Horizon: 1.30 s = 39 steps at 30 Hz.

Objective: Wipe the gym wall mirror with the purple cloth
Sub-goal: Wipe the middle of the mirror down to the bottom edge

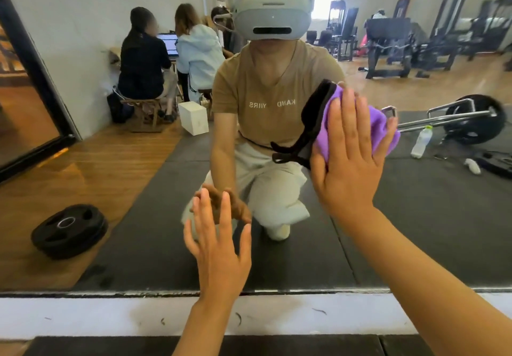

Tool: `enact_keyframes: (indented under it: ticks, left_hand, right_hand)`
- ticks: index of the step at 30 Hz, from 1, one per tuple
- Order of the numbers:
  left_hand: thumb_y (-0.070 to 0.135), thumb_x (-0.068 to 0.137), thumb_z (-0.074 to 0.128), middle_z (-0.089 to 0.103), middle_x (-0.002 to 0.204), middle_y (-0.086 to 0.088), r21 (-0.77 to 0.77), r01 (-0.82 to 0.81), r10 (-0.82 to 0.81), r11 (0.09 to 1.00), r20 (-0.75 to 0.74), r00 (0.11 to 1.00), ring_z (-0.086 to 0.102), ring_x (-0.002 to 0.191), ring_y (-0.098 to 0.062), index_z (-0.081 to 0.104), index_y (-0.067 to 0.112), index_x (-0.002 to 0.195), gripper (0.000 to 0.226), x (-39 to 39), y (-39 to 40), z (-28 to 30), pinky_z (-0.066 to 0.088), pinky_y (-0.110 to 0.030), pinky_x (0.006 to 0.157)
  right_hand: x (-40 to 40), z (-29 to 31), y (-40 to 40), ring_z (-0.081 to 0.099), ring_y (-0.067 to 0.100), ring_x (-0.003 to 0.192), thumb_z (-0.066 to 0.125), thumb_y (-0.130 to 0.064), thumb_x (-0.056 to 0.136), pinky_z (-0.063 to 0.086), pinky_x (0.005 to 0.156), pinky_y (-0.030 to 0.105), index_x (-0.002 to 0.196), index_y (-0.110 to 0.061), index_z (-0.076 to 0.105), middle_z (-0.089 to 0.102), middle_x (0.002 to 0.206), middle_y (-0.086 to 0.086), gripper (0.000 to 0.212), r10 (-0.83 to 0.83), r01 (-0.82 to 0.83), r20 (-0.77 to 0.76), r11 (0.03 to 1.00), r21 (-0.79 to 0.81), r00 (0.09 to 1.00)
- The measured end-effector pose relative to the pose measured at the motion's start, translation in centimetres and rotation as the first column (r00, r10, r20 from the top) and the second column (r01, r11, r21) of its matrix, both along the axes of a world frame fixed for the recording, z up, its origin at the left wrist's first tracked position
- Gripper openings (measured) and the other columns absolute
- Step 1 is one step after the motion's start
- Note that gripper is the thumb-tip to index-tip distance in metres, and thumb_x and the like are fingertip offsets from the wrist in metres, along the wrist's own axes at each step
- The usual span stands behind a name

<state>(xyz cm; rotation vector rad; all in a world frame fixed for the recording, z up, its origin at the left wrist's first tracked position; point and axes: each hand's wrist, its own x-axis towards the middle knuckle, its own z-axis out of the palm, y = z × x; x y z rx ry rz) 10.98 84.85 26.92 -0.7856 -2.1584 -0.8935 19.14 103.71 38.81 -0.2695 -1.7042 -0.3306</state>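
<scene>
Nearest, left hand (pixel 219 247) lies flat, fingers spread, low against the mirror (pixel 116 184). Higher right, right hand (pixel 352 159) presses the purple cloth (pixel 376 123) to the glass, fingers straight. Reflected beyond: weight plate (pixel 69 229), water bottle (pixel 421 142).
</scene>
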Motion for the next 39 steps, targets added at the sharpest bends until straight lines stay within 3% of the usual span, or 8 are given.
enact_keyframes:
  ticks: [3,9,12,18,21,30,36,39]
  left_hand:
    - [0.044,0.094,0.045,0.003,0.165,-0.012,0.009,0.005,-0.005,1.0,-0.008,1.0,0.002,0.153,-0.026,0.016,0.021,0.157,0.073,0.4,0.0,0.1,-0.003,-0.04,0.121]
    - [0.048,0.094,0.042,0.001,0.166,-0.008,-0.016,0.014,-0.014,1.0,0.027,1.0,0.001,0.153,-0.024,0.011,0.026,0.158,0.074,1.1,-0.3,0.1,-0.002,-0.043,0.119]
    - [0.049,0.094,0.04,-0.002,0.166,-0.004,-0.043,0.021,-0.019,0.999,0.043,0.999,-0.001,0.153,-0.021,0.013,0.026,0.157,0.073,1.1,-0.7,-0.1,0.0,-0.046,0.118]
    - [0.045,0.091,0.051,-0.007,0.166,-0.001,-0.046,0.028,-0.025,0.999,0.068,0.997,-0.006,0.152,-0.018,0.007,0.03,0.158,0.081,1.2,-0.7,0.1,0.004,-0.05,0.117]
    - [0.038,0.092,0.063,-0.006,0.166,-0.002,-0.045,0.028,-0.026,0.999,0.038,0.999,-0.003,0.153,-0.021,0.011,0.027,0.157,0.084,0.9,-0.7,-0.1,0.008,-0.052,0.116]
    - [0.035,0.086,0.072,-0.006,0.166,-0.008,-0.075,0.046,-0.047,0.996,-0.011,0.999,-0.001,0.153,-0.026,0.008,0.025,0.158,0.097,0.0,-1.1,-1.2,0.014,-0.055,0.119]
    - [0.033,0.082,0.076,-0.002,0.165,-0.012,-0.176,-0.012,0.004,0.984,-0.044,0.999,0.001,0.153,-0.029,0.013,0.022,0.158,0.099,0.0,-2.1,-4.5,0.007,-0.048,0.119]
    - [0.033,0.083,0.075,-0.003,0.165,-0.011,-0.203,-0.021,0.012,0.979,-0.047,0.999,0.0,0.153,-0.028,0.013,0.021,0.158,0.098,-0.1,-2.6,-4.8,0.003,-0.046,0.119]
  right_hand:
    - [0.7,-7.7,0.0,0.0,0.021,0.155,0.022,-0.036,0.108,-0.009,0.123,0.048,0.161,-0.013,0.006,-0.003,0.168,0.004,0.06,0.004,-0.007,0.151,1.0,0.018,0.988]
    - [3.6,-20.0,0.4,-0.005,0.021,0.155,0.006,-0.033,0.11,-0.009,0.124,0.047,0.16,-0.013,-0.003,-0.01,0.168,0.004,0.055,-0.072,0.036,0.487,0.996,0.082,0.87]
    - [3.7,-18.0,0.6,-0.006,0.022,0.155,0.005,-0.031,0.109,-0.01,0.124,0.047,0.16,-0.012,-0.003,-0.011,0.168,0.005,0.055,-0.073,0.027,0.488,0.995,0.099,0.87]
    - [1.4,-2.4,-0.3,0.011,0.026,0.153,0.038,-0.029,0.103,-0.001,0.123,0.053,0.158,-0.008,0.013,0.012,0.164,0.01,0.063,-0.018,0.02,0.149,1.0,-0.009,0.989]
    - [0.7,-0.6,-0.1,0.016,0.023,0.152,0.038,-0.03,0.103,0.002,0.123,0.054,0.157,-0.009,0.02,0.019,0.161,0.008,0.06,-0.045,0.045,0.076,0.999,0.01,0.996]
    - [2.2,-19.2,0.6,0.0,0.022,0.155,0.017,-0.036,0.11,-0.007,0.124,0.05,0.16,-0.012,0.004,-0.004,0.169,0.004,0.058,-0.072,0.011,0.358,0.985,0.171,0.931]
    - [5.1,-29.6,2.3,-0.006,0.021,0.155,0.001,-0.029,0.108,-0.008,0.125,0.039,0.16,-0.014,-0.003,-0.01,0.168,0.002,0.054,-0.11,-0.092,0.703,0.966,0.243,0.702]
    - [5.4,-30.5,2.5,-0.008,0.02,0.155,0.002,-0.027,0.109,-0.009,0.125,0.036,0.16,-0.014,-0.004,-0.012,0.168,0.001,0.054,-0.112,-0.132,0.737,0.955,0.264,0.667]
